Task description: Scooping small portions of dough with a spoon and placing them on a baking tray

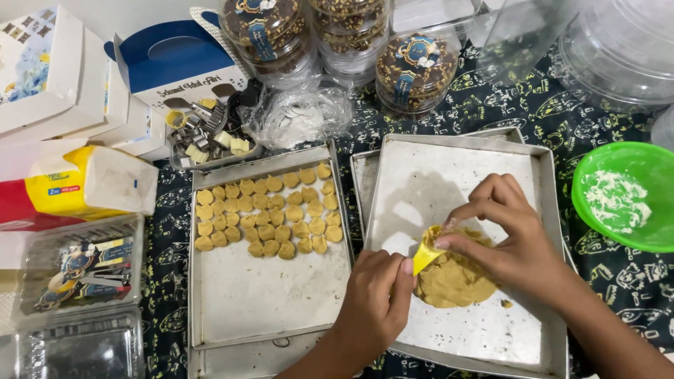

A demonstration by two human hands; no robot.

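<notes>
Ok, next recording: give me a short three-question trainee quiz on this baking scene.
1. True or false: the left metal baking tray is completely filled with shaped dough pieces.
2. What does the left hand hold?
3. Where is the green plastic bowl? A) far left B) right of the trays C) on the blue box

Key
1. False: they fill only its upper part.
2. A small yellow cutter, with the right hand pressing at it over the dough lump.
3. B
</notes>
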